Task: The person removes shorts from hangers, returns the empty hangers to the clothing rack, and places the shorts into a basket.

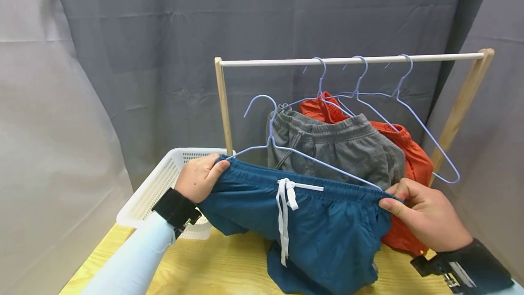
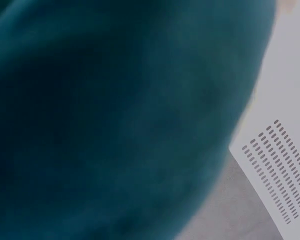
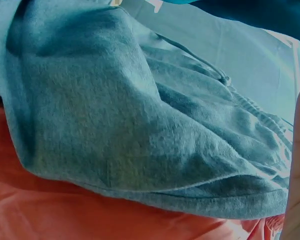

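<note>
Teal drawstring shorts (image 1: 327, 226) are stretched by the waistband between both hands in the head view. My left hand (image 1: 199, 177) pinches the left end of the waistband, and my right hand (image 1: 430, 215) pinches the right end. A lavender wire hanger (image 1: 272, 135) has its arms reaching down into the waistband; its hook is free of the rod. A white cord hangs tied at the front. Teal cloth (image 2: 125, 125) fills most of the left wrist view, blurred. The hanger's tips are hidden in the waistband.
Behind, a wooden rack with a white rod (image 1: 266, 63) bears several lavender hangers, grey shorts (image 1: 335, 149) and orange-red clothing (image 1: 417, 158). The rightmost hanger (image 1: 425, 133) bears no garment. A white perforated basket (image 1: 151, 195) stands left on the wooden table (image 1: 229, 263).
</note>
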`<state>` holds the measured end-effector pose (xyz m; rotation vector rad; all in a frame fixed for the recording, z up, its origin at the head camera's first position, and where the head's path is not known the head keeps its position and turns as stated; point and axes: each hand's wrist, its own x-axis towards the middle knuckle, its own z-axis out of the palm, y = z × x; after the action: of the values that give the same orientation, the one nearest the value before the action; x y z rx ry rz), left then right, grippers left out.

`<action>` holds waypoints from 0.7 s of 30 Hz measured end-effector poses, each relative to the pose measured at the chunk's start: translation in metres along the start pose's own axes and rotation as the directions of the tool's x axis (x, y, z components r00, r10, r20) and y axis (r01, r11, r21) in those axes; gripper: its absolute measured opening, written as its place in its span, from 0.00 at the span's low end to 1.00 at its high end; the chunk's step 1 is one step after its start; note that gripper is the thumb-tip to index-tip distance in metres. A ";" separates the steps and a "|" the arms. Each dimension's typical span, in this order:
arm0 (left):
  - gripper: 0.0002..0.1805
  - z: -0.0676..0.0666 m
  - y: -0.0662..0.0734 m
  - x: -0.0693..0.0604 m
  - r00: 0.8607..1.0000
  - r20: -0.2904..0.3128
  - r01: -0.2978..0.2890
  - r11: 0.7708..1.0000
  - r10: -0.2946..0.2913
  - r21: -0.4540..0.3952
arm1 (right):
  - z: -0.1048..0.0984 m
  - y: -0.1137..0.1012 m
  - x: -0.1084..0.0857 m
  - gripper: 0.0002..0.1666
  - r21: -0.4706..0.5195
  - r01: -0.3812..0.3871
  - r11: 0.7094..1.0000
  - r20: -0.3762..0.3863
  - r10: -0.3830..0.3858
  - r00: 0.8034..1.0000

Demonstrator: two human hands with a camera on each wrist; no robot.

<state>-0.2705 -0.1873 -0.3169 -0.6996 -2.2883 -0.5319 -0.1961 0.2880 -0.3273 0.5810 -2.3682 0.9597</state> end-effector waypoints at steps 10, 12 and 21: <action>0.32 0.000 0.003 0.001 1.000 -0.018 0.011 1.000 -0.011 0.001 | 0.008 -0.006 -0.001 0.20 0.021 -0.012 1.000 -0.041 0.013 0.999; 0.31 0.000 0.004 0.001 1.000 -0.017 0.007 1.000 -0.007 -0.002 | 0.010 -0.007 -0.002 0.20 0.012 -0.009 1.000 -0.041 0.009 0.999; 0.23 0.000 0.009 -0.002 1.000 0.021 0.013 1.000 -0.013 -0.007 | 0.016 -0.008 -0.005 0.24 0.034 0.069 0.997 -0.040 -0.067 0.997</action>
<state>-0.2637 -0.1811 -0.3172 -0.6970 -2.3131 -0.5416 -0.1926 0.2717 -0.3355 0.6466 -2.2864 0.9756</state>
